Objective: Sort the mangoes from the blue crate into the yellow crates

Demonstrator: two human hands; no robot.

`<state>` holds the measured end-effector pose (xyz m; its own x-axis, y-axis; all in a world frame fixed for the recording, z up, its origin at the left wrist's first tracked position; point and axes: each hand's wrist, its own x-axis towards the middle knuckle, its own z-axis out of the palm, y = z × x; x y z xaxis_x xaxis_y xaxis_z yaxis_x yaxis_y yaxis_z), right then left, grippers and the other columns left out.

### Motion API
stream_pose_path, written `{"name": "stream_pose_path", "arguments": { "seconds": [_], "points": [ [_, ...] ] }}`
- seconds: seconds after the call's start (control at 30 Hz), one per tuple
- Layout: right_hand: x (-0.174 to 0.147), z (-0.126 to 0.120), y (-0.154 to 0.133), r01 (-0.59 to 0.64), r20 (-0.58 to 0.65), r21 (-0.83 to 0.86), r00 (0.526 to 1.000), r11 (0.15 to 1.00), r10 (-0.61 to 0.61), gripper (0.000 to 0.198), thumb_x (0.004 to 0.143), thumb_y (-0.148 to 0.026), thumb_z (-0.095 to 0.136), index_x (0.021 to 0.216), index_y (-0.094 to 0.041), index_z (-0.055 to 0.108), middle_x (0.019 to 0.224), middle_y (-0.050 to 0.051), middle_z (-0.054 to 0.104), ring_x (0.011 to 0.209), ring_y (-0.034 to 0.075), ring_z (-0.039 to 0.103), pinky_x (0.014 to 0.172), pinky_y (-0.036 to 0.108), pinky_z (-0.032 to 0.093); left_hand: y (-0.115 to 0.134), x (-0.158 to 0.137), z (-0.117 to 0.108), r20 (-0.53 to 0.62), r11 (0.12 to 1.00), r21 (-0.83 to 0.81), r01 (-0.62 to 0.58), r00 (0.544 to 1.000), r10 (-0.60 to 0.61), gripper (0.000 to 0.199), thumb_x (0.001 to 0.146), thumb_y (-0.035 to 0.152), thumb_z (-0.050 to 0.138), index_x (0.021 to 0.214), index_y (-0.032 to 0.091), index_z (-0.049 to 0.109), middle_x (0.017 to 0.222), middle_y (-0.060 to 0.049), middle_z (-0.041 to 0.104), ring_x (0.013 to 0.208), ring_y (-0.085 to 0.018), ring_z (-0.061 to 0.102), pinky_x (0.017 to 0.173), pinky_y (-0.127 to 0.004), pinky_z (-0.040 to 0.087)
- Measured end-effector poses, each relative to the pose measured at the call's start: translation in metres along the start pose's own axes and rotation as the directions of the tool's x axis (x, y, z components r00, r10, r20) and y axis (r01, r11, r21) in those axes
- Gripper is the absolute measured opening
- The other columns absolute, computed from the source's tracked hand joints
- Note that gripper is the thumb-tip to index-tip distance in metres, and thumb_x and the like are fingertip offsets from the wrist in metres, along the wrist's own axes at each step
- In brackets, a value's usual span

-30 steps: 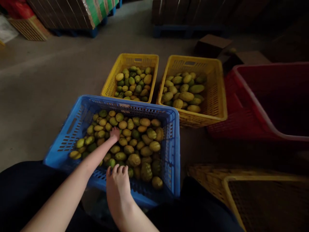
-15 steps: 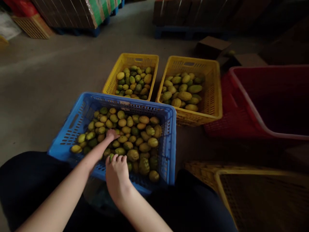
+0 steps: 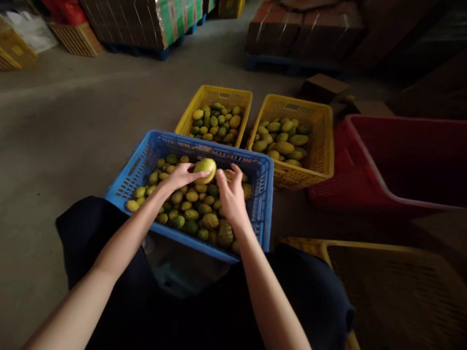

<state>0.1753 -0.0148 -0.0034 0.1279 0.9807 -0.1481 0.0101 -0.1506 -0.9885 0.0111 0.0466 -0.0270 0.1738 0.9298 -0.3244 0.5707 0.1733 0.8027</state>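
Blue crate nearest, right hand above its pile, fingers spread apart, nothing seen between them. Fruit just left of those fingers, raised over the pile and clamped in the left hand, thumb across its near side; left hand nearer, right hand's contact and the long axis can't be told. Beyond the far rim, two yellow crates, part filled.
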Motion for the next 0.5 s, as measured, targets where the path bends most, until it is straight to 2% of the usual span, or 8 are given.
{"name": "stream_pose_path", "arguments": {
  "seconds": [0.03,0.1,0.17,0.23,0.3,0.37,0.43,0.5],
  "points": [
    [0.006,-0.003,-0.003,-0.094,0.014,0.199,0.996,0.976,0.093,0.057,0.083,-0.052,0.053,0.131,-0.022,0.043,0.127,0.011,0.057,0.112,0.023,0.058,0.09,0.041,0.051,0.018,-0.006,-0.005,0.043,0.991,-0.08,-0.112,0.992,0.115,0.046,0.074,0.042,0.066,0.11,0.014,0.066,0.107,-0.006,0.07,0.104,-0.026,0.063,0.088,-0.034,0.05],
    [0.013,-0.009,-0.009,-0.27,0.173,0.488,0.962,0.83,0.211,0.047,0.081,-0.052,0.052,0.117,-0.021,0.052,0.102,0.006,0.067,0.089,0.02,0.067,0.07,0.034,0.057,0.045,-0.023,-0.014,0.062,0.948,-0.201,-0.245,0.963,0.262,0.052,0.071,0.04,0.07,0.116,0.015,0.064,0.109,-0.006,0.07,0.106,-0.024,0.062,0.09,-0.033,0.05],
    [0.015,-0.014,-0.014,-0.397,0.321,0.604,0.915,0.692,0.244,0.038,0.08,-0.048,0.052,0.102,-0.018,0.058,0.081,0.004,0.069,0.069,0.019,0.067,0.054,0.029,0.055,0.053,-0.039,-0.024,0.007,0.919,-0.244,-0.311,0.947,0.322,0.051,0.074,0.04,0.067,0.118,0.017,0.062,0.112,-0.006,0.069,0.109,-0.022,0.061,0.092,-0.031,0.048],
    [0.014,-0.018,-0.015,-0.448,0.332,0.654,0.894,0.61,0.302,0.031,0.078,-0.044,0.054,0.09,-0.016,0.06,0.069,0.004,0.067,0.057,0.018,0.065,0.045,0.026,0.051,0.038,-0.043,-0.031,-0.066,0.929,-0.207,-0.306,0.952,0.299,0.043,0.081,0.042,0.058,0.115,0.017,0.063,0.112,-0.006,0.068,0.108,-0.021,0.061,0.092,-0.029,0.047],
    [0.013,-0.019,-0.014,-0.473,0.264,0.694,0.868,0.542,0.42,0.026,0.078,-0.042,0.055,0.082,-0.016,0.059,0.063,0.004,0.066,0.052,0.017,0.063,0.041,0.025,0.048,0.006,-0.033,-0.033,-0.125,0.97,-0.096,-0.224,0.969,0.211,0.037,0.087,0.041,0.05,0.109,0.017,0.066,0.108,-0.006,0.07,0.102,-0.019,0.064,0.09,-0.028,0.048],
    [0.015,-0.019,-0.011,-0.477,0.183,0.739,0.822,0.476,0.539,0.023,0.08,-0.04,0.053,0.079,-0.018,0.057,0.061,0.004,0.066,0.052,0.017,0.062,0.043,0.025,0.05,-0.033,-0.017,-0.027,-0.203,0.993,0.109,-0.042,0.977,0.064,0.029,0.087,0.035,0.05,0.099,0.017,0.069,0.101,-0.006,0.072,0.096,-0.019,0.065,0.087,-0.027,0.048],
    [0.018,-0.019,-0.008,-0.472,0.141,0.773,0.778,0.423,0.612,0.022,0.081,-0.04,0.052,0.079,-0.019,0.056,0.061,0.003,0.066,0.054,0.017,0.062,0.047,0.027,0.053,-0.071,-0.003,-0.015,-0.28,0.938,0.275,0.212,0.951,-0.132,0.021,0.084,0.026,0.053,0.091,0.017,0.071,0.097,-0.006,0.073,0.097,-0.021,0.065,0.087,-0.027,0.047],
    [0.022,-0.02,-0.008,-0.463,0.133,0.796,0.763,0.391,0.632,0.021,0.081,-0.04,0.052,0.08,-0.019,0.056,0.062,0.002,0.065,0.056,0.016,0.062,0.052,0.029,0.055,-0.102,0.003,0.0,-0.285,0.893,0.315,0.323,0.929,-0.235,0.018,0.081,0.021,0.055,0.085,0.016,0.072,0.094,-0.008,0.074,0.095,-0.023,0.066,0.085,-0.029,0.048]
  ]
}}
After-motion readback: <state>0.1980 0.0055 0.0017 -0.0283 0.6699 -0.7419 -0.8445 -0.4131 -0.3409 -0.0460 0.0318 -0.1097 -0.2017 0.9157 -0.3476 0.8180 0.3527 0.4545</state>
